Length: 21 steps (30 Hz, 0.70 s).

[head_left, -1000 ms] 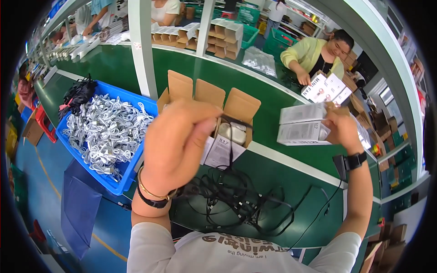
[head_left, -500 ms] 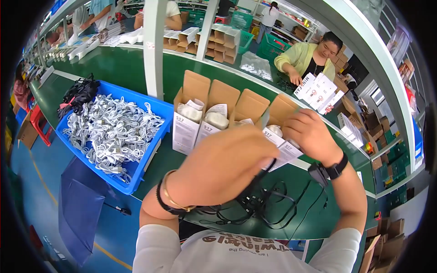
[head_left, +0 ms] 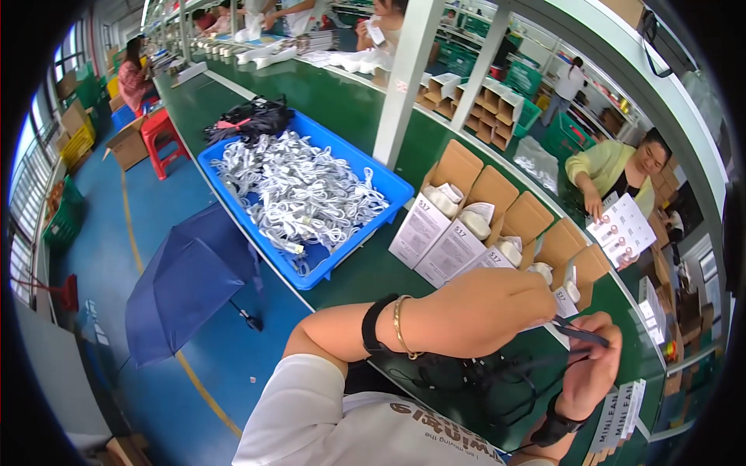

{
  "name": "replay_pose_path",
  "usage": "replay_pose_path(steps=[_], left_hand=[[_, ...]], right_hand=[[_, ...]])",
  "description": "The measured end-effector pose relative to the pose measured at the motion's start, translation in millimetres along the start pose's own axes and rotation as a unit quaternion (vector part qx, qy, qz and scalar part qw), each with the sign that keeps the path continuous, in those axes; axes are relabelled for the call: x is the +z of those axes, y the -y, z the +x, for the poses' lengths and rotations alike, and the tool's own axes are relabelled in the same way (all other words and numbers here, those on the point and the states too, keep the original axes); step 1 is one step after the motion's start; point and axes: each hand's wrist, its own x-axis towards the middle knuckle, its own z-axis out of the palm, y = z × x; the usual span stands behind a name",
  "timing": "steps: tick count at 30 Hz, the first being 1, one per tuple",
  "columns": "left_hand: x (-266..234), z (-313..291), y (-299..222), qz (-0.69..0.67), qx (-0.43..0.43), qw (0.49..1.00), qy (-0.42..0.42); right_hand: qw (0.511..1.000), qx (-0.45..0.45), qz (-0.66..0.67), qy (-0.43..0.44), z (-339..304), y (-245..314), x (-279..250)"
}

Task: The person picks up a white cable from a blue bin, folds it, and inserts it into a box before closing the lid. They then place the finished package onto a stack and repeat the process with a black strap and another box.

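Note:
My left hand [head_left: 509,307] is closed in a pinch on a flat black cord [head_left: 581,332], held just in front of a row of open boxes. The fingers of my right hand [head_left: 597,353] are closed on the same cord, to the right of my left hand. Several white cartons [head_left: 453,250] stand in the row, brown inner flaps raised, each with a whitish wrapped item [head_left: 475,221] and folded paper at its mouth. Below my hands a tangle of black cords [head_left: 505,380] lies on the green table, partly hidden by my left forearm.
A blue tray [head_left: 400,190] of bundled white cables [head_left: 303,194] stands left of the cartons, black bags [head_left: 249,120] at its far corner. White posts [head_left: 408,85] rise behind. Across the bench a person [head_left: 614,167] holds printed white sheets. An open umbrella [head_left: 186,279] lies at left.
The view has swung left, so the tray and cartons appear farther right. My right hand has left the carton and now grips the black cord with my left.

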Motion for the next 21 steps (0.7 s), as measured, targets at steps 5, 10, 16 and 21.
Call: replay_pose_path(steps=[5,10,16,21], left_hand=[[-14.8,-33.0,-2.7,0.017,-0.08,0.996,0.047],[-97.5,-70.1,25.1,0.318,-0.187,0.926,0.075],[-209.3,-160.0,45.1,0.532,-0.386,0.739,0.144],[-207.0,-164.9,55.3,0.471,-0.429,0.763,0.105]], right_hand=[[0.952,-0.014,0.257,-0.168,-2.9,1.1,8.9],[0.947,-0.087,0.251,-0.181,-14.6,-3.3,-17.6],[0.953,-0.129,0.154,-0.228,-24.6,-12.6,-25.5],[0.94,-0.101,0.057,-0.321,-22.4,-9.6,-20.8]])
